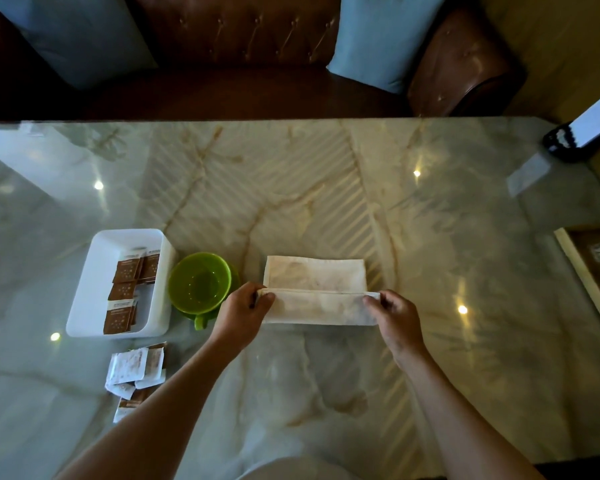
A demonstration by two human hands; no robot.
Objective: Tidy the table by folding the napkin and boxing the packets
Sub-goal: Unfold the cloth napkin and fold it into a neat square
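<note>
The napkin (316, 289) lay on the table (430, 237), just right of the green cup (200, 282), with its long axis running left to right. The left hand (245, 315) pinched the left end of the near flap and the right hand (394, 315) pinched the right end; the thumbs lay on top, and the other fingers seemed curled under the cloth, though the view was not sharp there. The flap was folded over toward the far side, and its edge reached about the middle of the napkin.

To do this fold well, I think both hands should carry the flap at the same pace, keep its edge parallel to the far edge, and then press the crease flat.

Brown packets lay in the white box (84, 306) at the left. More packets (136, 368) lay on the table near the box.
</note>
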